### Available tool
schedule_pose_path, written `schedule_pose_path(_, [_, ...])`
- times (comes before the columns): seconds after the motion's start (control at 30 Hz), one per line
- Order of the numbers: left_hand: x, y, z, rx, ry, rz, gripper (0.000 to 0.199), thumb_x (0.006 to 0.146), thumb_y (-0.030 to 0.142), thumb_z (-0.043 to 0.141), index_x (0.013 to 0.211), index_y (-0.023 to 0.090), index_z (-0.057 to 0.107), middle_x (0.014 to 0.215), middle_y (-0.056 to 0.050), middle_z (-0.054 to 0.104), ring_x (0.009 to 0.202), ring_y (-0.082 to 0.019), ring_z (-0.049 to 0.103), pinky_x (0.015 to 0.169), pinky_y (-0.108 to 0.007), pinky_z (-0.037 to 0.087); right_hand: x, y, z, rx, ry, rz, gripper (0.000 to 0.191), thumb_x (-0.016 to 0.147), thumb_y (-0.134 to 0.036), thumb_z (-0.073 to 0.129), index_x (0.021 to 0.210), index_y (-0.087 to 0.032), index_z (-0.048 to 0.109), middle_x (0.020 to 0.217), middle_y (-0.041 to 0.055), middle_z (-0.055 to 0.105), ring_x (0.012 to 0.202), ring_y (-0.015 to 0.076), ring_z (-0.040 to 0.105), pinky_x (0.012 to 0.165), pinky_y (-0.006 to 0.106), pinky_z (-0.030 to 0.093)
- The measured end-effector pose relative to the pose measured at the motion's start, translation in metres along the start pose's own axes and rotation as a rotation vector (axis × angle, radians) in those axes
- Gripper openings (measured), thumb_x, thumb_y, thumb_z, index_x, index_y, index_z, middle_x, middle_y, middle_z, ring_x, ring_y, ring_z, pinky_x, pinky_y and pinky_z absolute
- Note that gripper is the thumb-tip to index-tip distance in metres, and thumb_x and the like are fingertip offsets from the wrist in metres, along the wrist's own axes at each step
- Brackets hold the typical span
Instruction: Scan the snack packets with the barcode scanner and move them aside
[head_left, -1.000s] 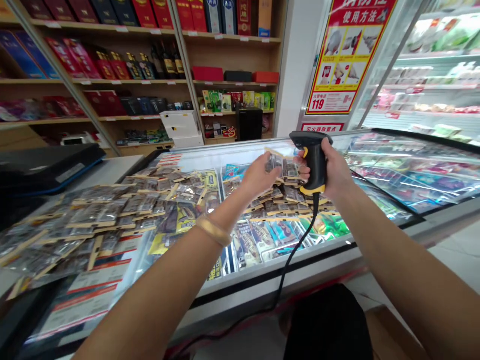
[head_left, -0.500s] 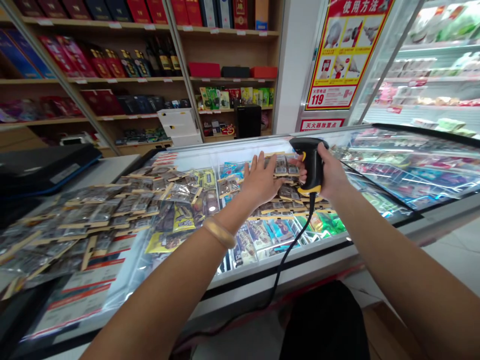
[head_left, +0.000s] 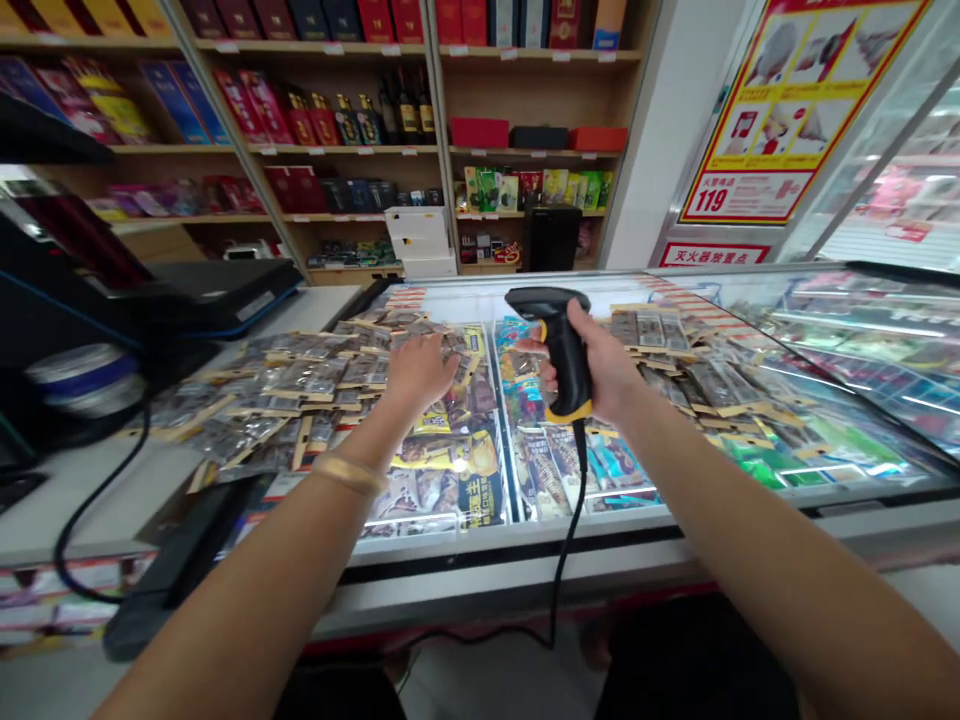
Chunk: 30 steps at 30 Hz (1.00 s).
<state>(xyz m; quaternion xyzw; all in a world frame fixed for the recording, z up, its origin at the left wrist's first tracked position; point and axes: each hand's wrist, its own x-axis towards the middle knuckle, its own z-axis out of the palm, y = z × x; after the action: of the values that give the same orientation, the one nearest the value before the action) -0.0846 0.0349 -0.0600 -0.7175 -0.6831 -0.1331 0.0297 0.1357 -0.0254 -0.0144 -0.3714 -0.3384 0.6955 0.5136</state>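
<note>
My right hand (head_left: 611,375) is wrapped round the handle of a black and yellow barcode scanner (head_left: 568,355), held above the glass-topped freezer (head_left: 420,552). Its black cord (head_left: 571,540) hangs down over the freezer's front edge. My left hand (head_left: 421,375), with a gold bangle at the wrist, reaches onto the right end of a pile of small clear packets with tan header strips (head_left: 311,375). Its thumb stands apart from the fingers, whose tips dip out of sight among the packets. Beyond the scanner, on the right, lies a second group of similar packets (head_left: 709,380).
Bagged frozen goods (head_left: 547,465) show through the glass. At left stand a black counter machine (head_left: 217,290) and a roll of tape (head_left: 82,375), with a cable looping down. Shelves with boxes and bottles (head_left: 337,115) line the back. A red and yellow poster (head_left: 799,110) hangs at right.
My left hand has moved left, from the right-hand packets to the left pile. The scanner, still in my right hand, has shifted left too. The view has turned left.
</note>
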Motion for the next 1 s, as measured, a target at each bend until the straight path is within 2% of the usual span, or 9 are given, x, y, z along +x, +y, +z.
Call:
schedule_pose_path(0.13, [-0.012,-0.014,0.005,0.088,0.048,-0.059,0.057,0.094,0.050,0.045,0.133,0.011,0.059,0.137,-0.023,0.061,0.136,-0.040,0.049,0.114,-0.057,0.032,0.015,0.035,0.014,-0.004,0.006,0.127,0.045,0.102,-0.053,0.040,0.086,-0.017,0.062,0.081,0.0107,0.074,0.040,0.0084,0.049,0.037,0.021,0.043])
schedule_pose_path(0.23, [-0.013,-0.017,0.013,0.083,0.088,-0.048,0.061,0.091,0.056,0.049,0.135,0.014,0.057,0.138,-0.022,0.062,0.139,-0.041,0.045,0.116,-0.060,0.027,0.019,0.051,0.007,-0.035,0.021,0.165,0.046,0.101,-0.053,0.041,0.083,-0.016,0.062,0.081,0.0121,0.074,0.040,0.0085,0.049,0.037,0.022,0.043])
schedule_pose_path(0.37, [-0.012,-0.016,0.014,0.053,0.082,-0.042,0.061,0.088,0.059,0.055,0.133,0.019,0.057,0.134,-0.020,0.065,0.139,-0.040,0.046,0.118,-0.061,0.023,0.019,0.058,-0.004,-0.072,-0.010,0.152,0.047,0.096,-0.060,0.049,0.084,-0.016,0.062,0.080,0.0113,0.073,0.042,0.0096,0.050,0.038,0.022,0.043])
schedule_pose_path(0.43, [-0.012,-0.015,0.010,0.040,0.066,-0.052,0.060,0.088,0.057,0.058,0.133,0.018,0.057,0.131,-0.020,0.066,0.135,-0.039,0.050,0.118,-0.060,0.024,0.018,0.059,-0.006,-0.088,-0.026,0.136,0.048,0.095,-0.061,0.050,0.083,-0.016,0.063,0.079,0.0105,0.072,0.042,0.0094,0.050,0.038,0.022,0.042])
schedule_pose_path(0.57, [-0.016,-0.012,0.001,-0.061,0.071,-0.102,0.069,0.080,0.047,0.074,0.140,0.021,0.051,0.134,-0.020,0.060,0.127,-0.040,0.055,0.110,-0.055,0.038,0.014,0.059,-0.007,-0.117,-0.099,0.084,0.051,0.091,-0.065,0.052,0.081,-0.017,0.063,0.077,0.0091,0.070,0.043,0.0094,0.049,0.040,0.023,0.043])
schedule_pose_path(0.7, [-0.016,-0.015,0.003,-0.362,0.200,-0.087,0.082,0.070,0.024,0.083,0.143,0.028,0.047,0.140,-0.014,0.050,0.119,-0.032,0.061,0.102,-0.046,0.049,0.011,0.059,-0.008,-0.119,-0.137,0.064,0.050,0.091,-0.065,0.052,0.082,-0.017,0.064,0.078,0.0091,0.070,0.045,0.0097,0.050,0.040,0.023,0.043])
schedule_pose_path(0.8, [-0.012,-0.018,0.009,-0.681,0.314,-0.131,0.079,0.063,0.013,0.084,0.133,0.023,0.050,0.123,-0.010,0.059,0.106,-0.025,0.065,0.092,-0.039,0.055,0.010,0.057,-0.008,-0.109,-0.128,0.065,0.049,0.092,-0.064,0.052,0.083,-0.017,0.064,0.079,0.0090,0.070,0.045,0.0093,0.049,0.040,0.023,0.043])
schedule_pose_path(0.9, [-0.008,-0.020,0.013,-1.094,0.312,-0.206,0.060,0.060,0.017,0.084,0.112,0.019,0.055,0.095,-0.004,0.067,0.083,-0.018,0.068,0.075,-0.032,0.057,0.008,0.056,-0.007,-0.112,-0.123,0.068,0.049,0.091,-0.064,0.054,0.082,-0.017,0.064,0.078,0.0087,0.070,0.045,0.0093,0.049,0.040,0.023,0.043])
schedule_pose_path(1.0, [-0.008,-0.019,0.011,-1.373,0.249,-0.230,0.039,0.062,0.027,0.082,0.092,0.018,0.058,0.086,-0.003,0.069,0.070,-0.013,0.064,0.061,-0.024,0.051,0.007,0.055,-0.007,-0.119,-0.138,0.070,0.048,0.091,-0.064,0.055,0.082,-0.017,0.063,0.078,0.0085,0.070,0.045,0.0095,0.049,0.040,0.023,0.042])
